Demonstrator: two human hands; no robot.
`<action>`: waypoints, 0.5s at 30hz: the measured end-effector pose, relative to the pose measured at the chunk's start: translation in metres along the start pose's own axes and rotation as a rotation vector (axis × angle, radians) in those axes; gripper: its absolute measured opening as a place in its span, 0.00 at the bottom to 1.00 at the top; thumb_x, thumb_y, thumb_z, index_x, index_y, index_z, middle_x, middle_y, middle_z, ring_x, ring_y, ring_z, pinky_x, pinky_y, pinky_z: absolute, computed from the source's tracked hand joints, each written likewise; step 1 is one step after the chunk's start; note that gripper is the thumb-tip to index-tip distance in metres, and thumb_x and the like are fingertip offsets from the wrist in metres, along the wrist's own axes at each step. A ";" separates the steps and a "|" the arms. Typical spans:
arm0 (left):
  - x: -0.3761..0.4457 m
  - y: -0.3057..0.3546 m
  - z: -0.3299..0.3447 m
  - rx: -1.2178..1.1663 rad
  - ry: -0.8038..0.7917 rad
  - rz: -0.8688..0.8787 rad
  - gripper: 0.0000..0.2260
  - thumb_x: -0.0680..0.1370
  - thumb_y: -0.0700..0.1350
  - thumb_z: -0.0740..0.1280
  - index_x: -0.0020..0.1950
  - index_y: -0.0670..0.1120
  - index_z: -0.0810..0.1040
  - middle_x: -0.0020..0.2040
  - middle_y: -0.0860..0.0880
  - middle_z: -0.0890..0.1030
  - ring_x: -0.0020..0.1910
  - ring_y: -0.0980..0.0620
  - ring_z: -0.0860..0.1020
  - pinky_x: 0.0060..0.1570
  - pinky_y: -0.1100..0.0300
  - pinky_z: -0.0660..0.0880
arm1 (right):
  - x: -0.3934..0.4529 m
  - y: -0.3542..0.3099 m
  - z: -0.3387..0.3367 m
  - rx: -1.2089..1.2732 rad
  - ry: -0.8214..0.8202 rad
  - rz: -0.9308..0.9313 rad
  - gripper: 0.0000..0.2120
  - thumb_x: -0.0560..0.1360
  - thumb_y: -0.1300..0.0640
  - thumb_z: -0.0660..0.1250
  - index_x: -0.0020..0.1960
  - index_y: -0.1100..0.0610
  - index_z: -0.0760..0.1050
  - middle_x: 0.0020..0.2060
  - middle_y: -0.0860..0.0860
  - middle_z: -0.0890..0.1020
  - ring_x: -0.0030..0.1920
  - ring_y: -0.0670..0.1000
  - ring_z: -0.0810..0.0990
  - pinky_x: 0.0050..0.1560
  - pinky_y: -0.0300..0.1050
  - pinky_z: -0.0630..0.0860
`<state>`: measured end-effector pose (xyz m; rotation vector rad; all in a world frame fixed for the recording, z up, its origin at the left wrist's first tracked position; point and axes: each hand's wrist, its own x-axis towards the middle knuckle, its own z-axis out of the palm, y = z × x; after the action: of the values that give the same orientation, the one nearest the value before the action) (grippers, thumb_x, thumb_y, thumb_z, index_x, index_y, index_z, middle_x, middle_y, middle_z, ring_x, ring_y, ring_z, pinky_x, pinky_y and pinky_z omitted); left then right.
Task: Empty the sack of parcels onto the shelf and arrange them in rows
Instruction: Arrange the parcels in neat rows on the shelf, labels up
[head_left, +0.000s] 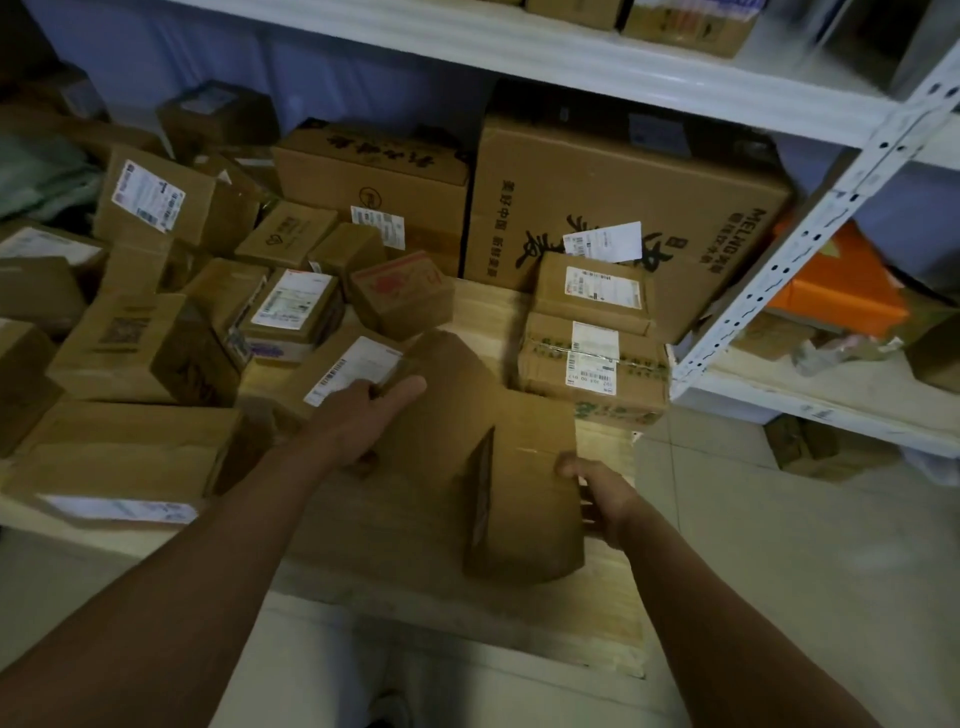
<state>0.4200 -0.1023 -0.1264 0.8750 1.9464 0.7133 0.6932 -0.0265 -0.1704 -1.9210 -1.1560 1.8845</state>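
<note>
A plain brown cardboard parcel (467, 447) lies tilted on the low wooden shelf board (395, 561), near its front right. My left hand (358, 421) grips its left side, thumb laid across the top. My right hand (597, 499) presses against its right end, fingers curled on the edge. To the left, several labelled parcels (150, 348) lie in a loose heap. A two-high stack of parcels (592, 332) stands just behind the held one. The sack is not in view.
Two large cartons (613, 208) stand at the back of the shelf. A white perforated upright (810, 244) rises at the right, with an orange package (831, 280) beyond it. An upper white shelf (519, 57) overhangs. Pale tiled floor (779, 571) lies to the right.
</note>
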 end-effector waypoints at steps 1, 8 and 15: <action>0.000 0.000 0.005 -0.158 0.021 -0.043 0.43 0.65 0.75 0.61 0.73 0.50 0.62 0.67 0.45 0.70 0.61 0.41 0.72 0.55 0.41 0.77 | 0.000 -0.001 -0.004 -0.023 0.031 -0.006 0.20 0.72 0.56 0.66 0.63 0.58 0.71 0.53 0.58 0.78 0.49 0.57 0.76 0.48 0.50 0.74; -0.007 0.004 0.027 -0.675 0.050 -0.215 0.34 0.70 0.71 0.60 0.67 0.51 0.67 0.61 0.42 0.77 0.48 0.35 0.79 0.29 0.51 0.77 | 0.005 -0.014 -0.025 -0.332 0.358 -0.200 0.22 0.76 0.53 0.64 0.69 0.47 0.68 0.63 0.57 0.75 0.59 0.59 0.77 0.58 0.54 0.77; -0.014 -0.006 0.059 -0.688 0.029 -0.365 0.33 0.70 0.73 0.57 0.66 0.52 0.63 0.57 0.41 0.78 0.47 0.33 0.80 0.51 0.38 0.75 | 0.011 -0.009 -0.017 -0.395 0.147 -0.166 0.43 0.56 0.21 0.63 0.59 0.49 0.78 0.57 0.51 0.80 0.59 0.57 0.77 0.65 0.55 0.70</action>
<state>0.4748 -0.1087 -0.1516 0.0872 1.6397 1.0737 0.7034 -0.0069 -0.1703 -2.0331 -1.6793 1.4871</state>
